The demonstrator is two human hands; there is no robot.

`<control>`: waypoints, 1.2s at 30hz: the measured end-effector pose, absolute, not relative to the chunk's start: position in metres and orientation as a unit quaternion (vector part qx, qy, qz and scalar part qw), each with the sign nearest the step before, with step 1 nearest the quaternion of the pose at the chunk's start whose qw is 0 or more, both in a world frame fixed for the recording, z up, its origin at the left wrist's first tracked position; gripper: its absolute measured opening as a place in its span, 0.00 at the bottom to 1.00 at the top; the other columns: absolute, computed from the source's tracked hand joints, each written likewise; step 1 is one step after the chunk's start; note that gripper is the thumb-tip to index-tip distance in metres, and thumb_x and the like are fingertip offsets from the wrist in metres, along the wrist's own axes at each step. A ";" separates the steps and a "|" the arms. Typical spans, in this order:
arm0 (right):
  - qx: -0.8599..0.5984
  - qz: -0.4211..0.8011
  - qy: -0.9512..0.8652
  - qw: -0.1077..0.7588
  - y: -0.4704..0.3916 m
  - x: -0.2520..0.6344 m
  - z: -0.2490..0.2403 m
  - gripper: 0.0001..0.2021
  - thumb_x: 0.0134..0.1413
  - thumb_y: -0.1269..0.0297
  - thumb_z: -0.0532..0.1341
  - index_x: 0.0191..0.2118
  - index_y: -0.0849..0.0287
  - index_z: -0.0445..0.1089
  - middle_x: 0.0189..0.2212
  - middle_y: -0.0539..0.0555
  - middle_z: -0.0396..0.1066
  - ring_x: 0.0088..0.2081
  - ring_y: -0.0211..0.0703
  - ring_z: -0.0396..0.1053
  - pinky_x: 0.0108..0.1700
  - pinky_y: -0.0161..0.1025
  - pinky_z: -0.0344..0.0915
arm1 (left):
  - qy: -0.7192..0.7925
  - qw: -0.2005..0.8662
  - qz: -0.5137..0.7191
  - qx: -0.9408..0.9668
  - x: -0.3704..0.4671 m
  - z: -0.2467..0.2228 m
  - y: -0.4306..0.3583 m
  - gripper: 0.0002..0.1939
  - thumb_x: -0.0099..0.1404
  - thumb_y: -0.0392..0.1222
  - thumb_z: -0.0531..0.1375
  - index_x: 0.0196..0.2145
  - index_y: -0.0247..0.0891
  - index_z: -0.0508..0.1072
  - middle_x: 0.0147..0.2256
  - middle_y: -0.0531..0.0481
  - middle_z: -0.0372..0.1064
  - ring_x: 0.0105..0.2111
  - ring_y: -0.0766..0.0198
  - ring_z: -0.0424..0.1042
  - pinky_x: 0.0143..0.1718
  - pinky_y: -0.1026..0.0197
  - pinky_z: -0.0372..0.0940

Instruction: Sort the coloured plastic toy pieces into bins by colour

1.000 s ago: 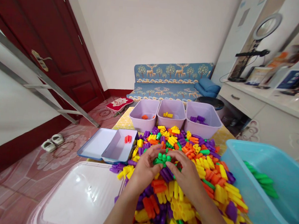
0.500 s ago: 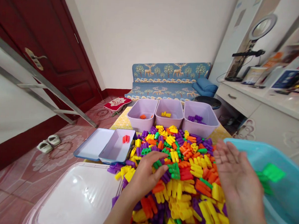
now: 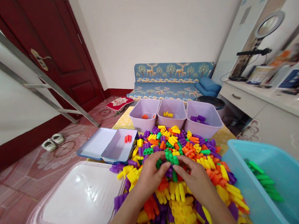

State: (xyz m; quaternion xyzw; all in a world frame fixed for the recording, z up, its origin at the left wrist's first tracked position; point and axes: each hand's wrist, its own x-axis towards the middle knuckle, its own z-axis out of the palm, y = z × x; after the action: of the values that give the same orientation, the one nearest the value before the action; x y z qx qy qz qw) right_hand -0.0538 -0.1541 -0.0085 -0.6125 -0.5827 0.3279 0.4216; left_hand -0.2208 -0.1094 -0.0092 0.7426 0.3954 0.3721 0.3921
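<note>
Both hands meet over a big heap of coloured plastic tube blocks point(image 3: 182, 207). Between them is a green tube block point(image 3: 171, 157), made of short tubes joined side by side. My left hand point(image 3: 152, 170) has its thumb and fingers closed on the block's left side. From the other side, my right hand point(image 3: 195, 176) pinches it with thumb and fingertips. Another green piece partly shows under the left fingers. Yellow, orange, purple and red blocks lie loose around and beneath both hands.
Behind the heap stand three lilac bins holding orange point(image 3: 144, 116), yellow point(image 3: 167, 115) and purple blocks point(image 3: 199, 119). A blue tub point(image 3: 287, 166) with green blocks is at right. Left are an open box point(image 3: 117, 150) with red blocks and a white lid point(image 3: 82, 195).
My right hand has moved left from beside the blue tub, closing on the green block alongside my left hand. The green blocks in the tub have come to rest.
</note>
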 end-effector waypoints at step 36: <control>-0.509 0.247 -0.193 0.802 -0.164 0.009 0.014 0.14 0.34 0.63 0.72 0.31 0.54 0.72 0.29 0.47 0.72 0.33 0.40 0.73 0.43 0.40 0.70 | 0.368 0.324 0.246 0.836 -0.254 0.007 -0.114 0.15 0.57 0.30 0.62 0.41 0.43 0.76 0.43 0.50 0.72 0.46 0.60 0.68 0.51 0.58 0.61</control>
State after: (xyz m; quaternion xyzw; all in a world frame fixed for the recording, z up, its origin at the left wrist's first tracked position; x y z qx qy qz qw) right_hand 0.0086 -0.1644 0.0137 -0.5085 -0.1925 0.2471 0.8020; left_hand -0.2545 -0.1141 0.0072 0.8362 0.3683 0.2456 0.3237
